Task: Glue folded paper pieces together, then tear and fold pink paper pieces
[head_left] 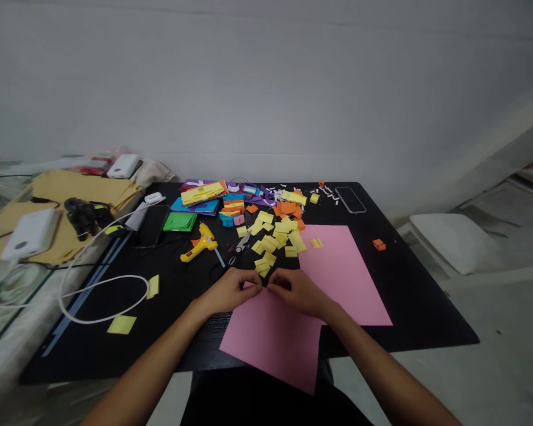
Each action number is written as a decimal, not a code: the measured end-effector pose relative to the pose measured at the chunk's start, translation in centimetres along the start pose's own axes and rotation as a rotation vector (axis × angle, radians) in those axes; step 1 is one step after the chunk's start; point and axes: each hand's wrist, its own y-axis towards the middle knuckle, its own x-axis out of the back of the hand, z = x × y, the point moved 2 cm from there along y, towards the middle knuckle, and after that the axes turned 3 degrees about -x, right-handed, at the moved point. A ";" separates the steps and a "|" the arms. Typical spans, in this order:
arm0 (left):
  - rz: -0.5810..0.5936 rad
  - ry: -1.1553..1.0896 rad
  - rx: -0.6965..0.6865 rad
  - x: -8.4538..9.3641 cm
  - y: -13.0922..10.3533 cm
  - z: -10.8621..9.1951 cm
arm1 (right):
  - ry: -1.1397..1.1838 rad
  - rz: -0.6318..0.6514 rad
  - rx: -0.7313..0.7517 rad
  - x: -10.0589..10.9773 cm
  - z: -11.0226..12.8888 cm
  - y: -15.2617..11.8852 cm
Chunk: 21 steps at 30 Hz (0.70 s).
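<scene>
At the near edge of the black table [426, 307], in the head view, your left hand [235, 290] and right hand [304, 293] pinch, fingertips nearly together, the upper edge of the near pink paper sheet [278, 343], which overhangs toward your lap. Small yellow paper pieces [270, 239] look finished, while this sheet and the second pink paper sheet [349, 278] appear uncut, so the pink stock likely remains. Your fingertips hide any crease, and the scissors' [244, 241] dark handles blend into the tabletop.

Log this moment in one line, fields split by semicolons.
left hand: pinching front pink sheet, far edge; right hand: pinching same edge; rear pink sheet: flat on table; glue gun: on table, unheld
</scene>
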 end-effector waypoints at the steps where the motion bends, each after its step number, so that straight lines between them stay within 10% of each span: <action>1: 0.001 0.010 0.000 -0.1 -0.2 -0.2 | -0.009 0.016 0.007 -0.2 0.1 0.1; 8: -0.130 0.037 0.021 -0.6 -2.7 -0.9 | -0.003 0.103 0.033 -0.7 0.5 -0.6; 21: -0.271 0.175 0.109 0.5 -6.9 1.4 | -0.102 0.055 -0.124 4.6 -3.3 -5.8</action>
